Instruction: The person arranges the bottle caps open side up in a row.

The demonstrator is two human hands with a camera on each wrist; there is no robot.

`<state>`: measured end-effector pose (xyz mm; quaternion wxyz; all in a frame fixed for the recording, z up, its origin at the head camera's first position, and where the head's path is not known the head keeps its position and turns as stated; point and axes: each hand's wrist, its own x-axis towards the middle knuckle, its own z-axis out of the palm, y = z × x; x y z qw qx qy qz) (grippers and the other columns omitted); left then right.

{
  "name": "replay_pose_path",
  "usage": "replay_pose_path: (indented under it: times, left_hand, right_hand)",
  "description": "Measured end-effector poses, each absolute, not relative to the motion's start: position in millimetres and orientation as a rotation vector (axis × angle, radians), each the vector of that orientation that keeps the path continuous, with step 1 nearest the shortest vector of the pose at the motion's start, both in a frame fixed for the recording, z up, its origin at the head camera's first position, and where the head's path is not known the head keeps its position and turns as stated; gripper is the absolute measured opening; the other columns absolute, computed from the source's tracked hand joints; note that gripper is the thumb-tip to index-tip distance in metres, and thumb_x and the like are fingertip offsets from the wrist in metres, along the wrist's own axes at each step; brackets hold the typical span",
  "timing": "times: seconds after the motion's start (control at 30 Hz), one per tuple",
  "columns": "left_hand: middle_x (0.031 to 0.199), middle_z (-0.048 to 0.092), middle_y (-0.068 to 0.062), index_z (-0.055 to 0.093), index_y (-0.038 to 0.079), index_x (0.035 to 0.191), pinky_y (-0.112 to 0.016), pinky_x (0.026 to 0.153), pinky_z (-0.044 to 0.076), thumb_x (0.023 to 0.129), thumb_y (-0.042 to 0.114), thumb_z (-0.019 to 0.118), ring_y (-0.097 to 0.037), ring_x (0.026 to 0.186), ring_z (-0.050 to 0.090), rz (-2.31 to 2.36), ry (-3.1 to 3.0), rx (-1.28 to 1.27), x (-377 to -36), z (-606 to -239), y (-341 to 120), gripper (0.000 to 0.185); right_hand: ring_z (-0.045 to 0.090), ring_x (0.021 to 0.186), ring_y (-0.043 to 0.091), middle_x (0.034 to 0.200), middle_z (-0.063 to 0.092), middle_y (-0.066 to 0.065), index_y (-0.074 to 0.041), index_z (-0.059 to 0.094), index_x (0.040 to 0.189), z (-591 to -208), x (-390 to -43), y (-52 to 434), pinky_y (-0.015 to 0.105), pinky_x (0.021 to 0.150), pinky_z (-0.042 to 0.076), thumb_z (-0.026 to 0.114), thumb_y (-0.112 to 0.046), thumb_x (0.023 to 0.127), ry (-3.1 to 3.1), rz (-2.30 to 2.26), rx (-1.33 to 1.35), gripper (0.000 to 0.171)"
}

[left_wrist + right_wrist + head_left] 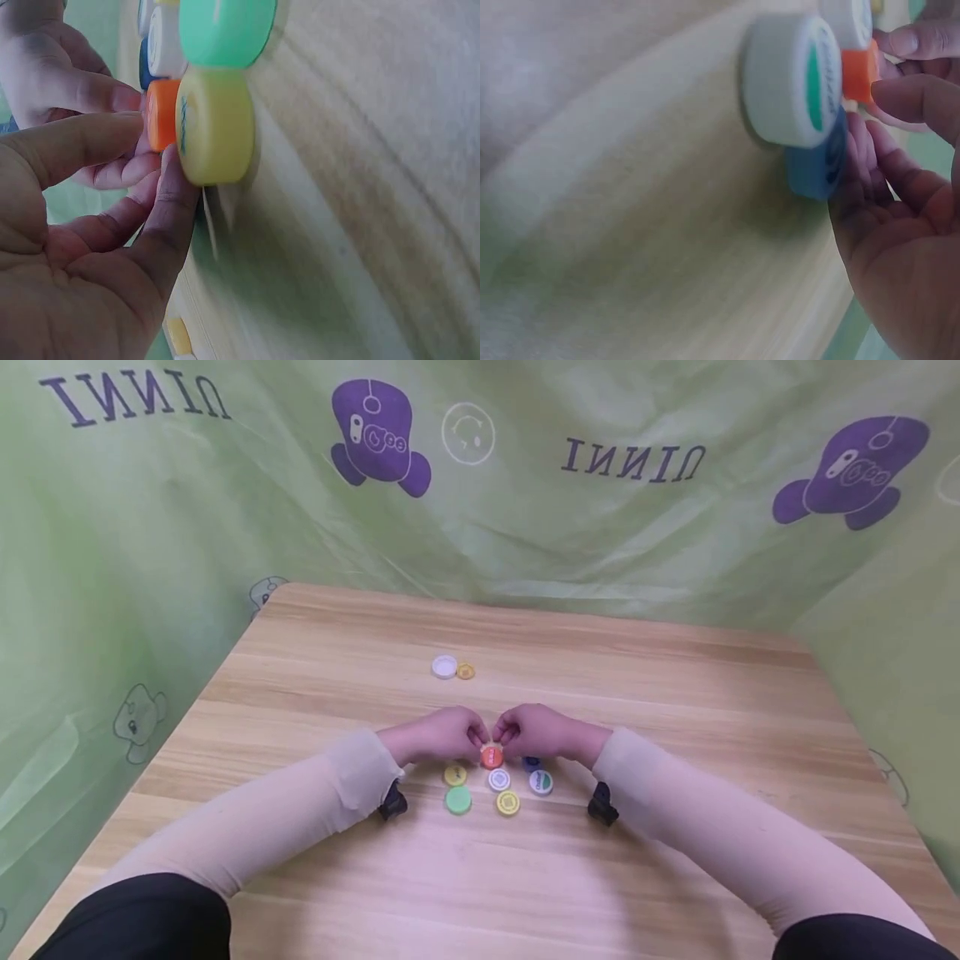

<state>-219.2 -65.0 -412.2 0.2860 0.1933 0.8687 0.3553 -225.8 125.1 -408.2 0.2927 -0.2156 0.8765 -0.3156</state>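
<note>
An orange cap (491, 756) lies on the wooden table (675, 693) with the fingertips of both hands on it. My left hand (474, 737) pinches it from the left with curled fingers, and my right hand (506, 737) pinches it from the right. In the left wrist view the orange cap (160, 114) sits behind a yellow cap (216, 135), which one left finger (169, 195) also touches. In the right wrist view the orange cap (859, 71) shows past a white cap with green print (787, 79) and a blue cap (817, 161), close to my right hand (900, 112).
Several more caps cluster just in front of the hands: yellow (455, 774), green (458, 800), white (499, 779), yellow (507, 802), white-green (541, 782), blue (531, 763). A white cap (444, 667) and a small orange-yellow one (466, 671) lie farther back. Green cloth walls surround the table.
</note>
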Motion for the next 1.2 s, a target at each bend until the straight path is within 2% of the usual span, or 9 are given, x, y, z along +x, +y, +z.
replay_pose_path:
  times: [0.3, 0.5, 0.67, 0.97, 1.2]
  left_hand:
    - [0.078, 0.063, -0.001, 0.064, 0.005, 0.087, -0.022, 0.065, 0.050, 0.074, 0.000, 0.073, -0.014, 0.071, 0.058, 0.874, 2.404, 0.569, -216, -415, -59, 0.017]
    - [0.075, 0.062, -0.002, 0.065, 0.004, 0.089, -0.023, 0.063, 0.048, 0.081, 0.003, 0.070, -0.014, 0.068, 0.056, 0.894, 2.407, 0.537, -219, -415, -61, 0.010]
    - [0.074, 0.062, -0.002, 0.066, 0.004, 0.090, -0.024, 0.060, 0.047, 0.085, 0.006, 0.067, -0.014, 0.064, 0.054, 0.909, 2.413, 0.514, -223, -417, -64, 0.006]
    - [0.078, 0.064, -0.002, 0.067, 0.002, 0.093, -0.024, 0.066, 0.050, 0.078, 0.002, 0.070, -0.015, 0.071, 0.058, 0.929, 2.415, 0.521, -225, -413, -63, 0.015]
    - [0.084, 0.068, -0.008, 0.066, -0.002, 0.097, -0.027, 0.064, 0.055, 0.082, 0.001, 0.067, -0.017, 0.071, 0.062, 1.226, 2.244, 0.357, -233, -419, -70, 0.015]
  right_hand:
    - [0.058, 0.071, 0.010, 0.081, 0.064, 0.000, -0.006, 0.067, 0.095, -409, -221, 122, 0.022, 0.068, 0.051, 0.074, -0.006, 0.078, 2.408, -0.755, -0.688, 0.019]
    - [0.056, 0.069, 0.010, 0.079, 0.062, -0.001, -0.006, 0.068, 0.094, -409, -222, 121, 0.022, 0.065, 0.049, 0.074, -0.008, 0.079, 2.458, -0.748, -0.680, 0.016]
    - [0.055, 0.067, 0.010, 0.076, 0.061, -0.002, -0.007, 0.068, 0.093, -413, -223, 120, 0.023, 0.063, 0.048, 0.072, -0.013, 0.084, 2.496, -0.728, -0.696, 0.013]
    - [0.052, 0.063, 0.011, 0.072, 0.058, -0.002, -0.010, 0.066, 0.087, -417, -226, 118, 0.024, 0.060, 0.045, 0.074, -0.014, 0.081, 2.532, -0.742, -0.687, 0.011]
    - [0.057, 0.065, 0.012, 0.077, 0.063, -0.001, -0.009, 0.066, 0.093, -414, -226, 119, 0.024, 0.062, 0.050, 0.074, -0.021, 0.085, 2.503, -0.833, -0.564, 0.016]
